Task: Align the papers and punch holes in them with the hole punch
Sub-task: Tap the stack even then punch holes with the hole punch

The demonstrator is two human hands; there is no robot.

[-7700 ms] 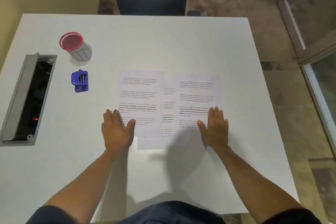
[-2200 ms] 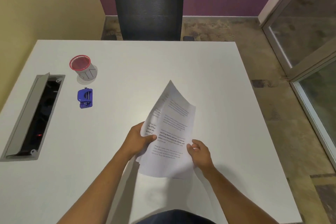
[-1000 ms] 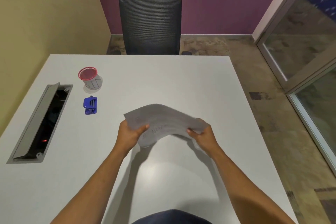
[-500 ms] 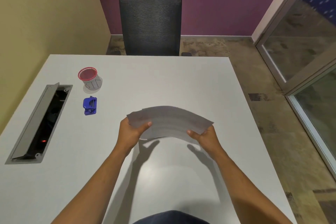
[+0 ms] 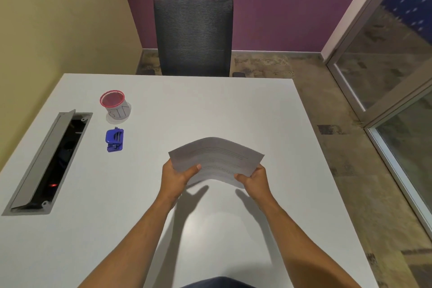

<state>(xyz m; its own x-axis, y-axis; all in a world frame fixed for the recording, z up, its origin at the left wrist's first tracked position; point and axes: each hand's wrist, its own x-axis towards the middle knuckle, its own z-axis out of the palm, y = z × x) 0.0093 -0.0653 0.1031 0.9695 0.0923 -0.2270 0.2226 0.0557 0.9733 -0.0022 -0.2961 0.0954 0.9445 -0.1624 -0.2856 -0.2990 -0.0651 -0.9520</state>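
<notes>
Aligning step, I judge: left hand (image 5: 178,176) and right hand (image 5: 253,177) pinch the bowed papers (image 5: 216,161) above the table (image 5: 210,105) (edges near flush); next, tap square, then fetch the blue hole punch (image 5: 114,140), lying well left.

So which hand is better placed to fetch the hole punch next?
Left, probably. The blue hole punch sits on the table's left side, nearer the left hand. The right hand, gripping the papers' other end, would have to cross over.
</notes>
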